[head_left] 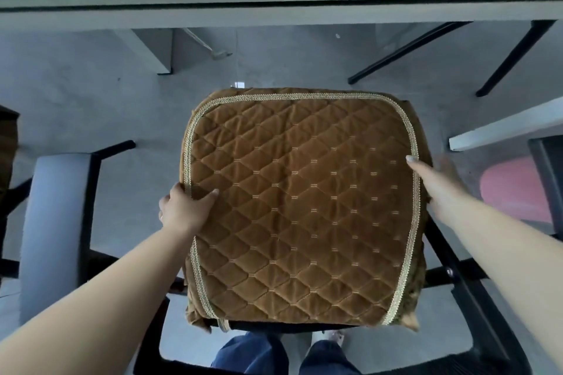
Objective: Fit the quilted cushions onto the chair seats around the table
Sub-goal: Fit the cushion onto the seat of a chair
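The brown cushion [300,207] lies flat on a black chair [469,292], just in front of the grey counter [274,13]. Left of the cushion stands a grey chair [54,237]. The left hand [184,210] grips the cushion's left edge, with the thumb on top and the fingers curled under. The right hand [438,182] is at the cushion's right edge. Its thumb lies straight on the gold trim. The other fingers are blurry, so I cannot tell if they hold it. Right of the cushion is a pink seat [518,188].
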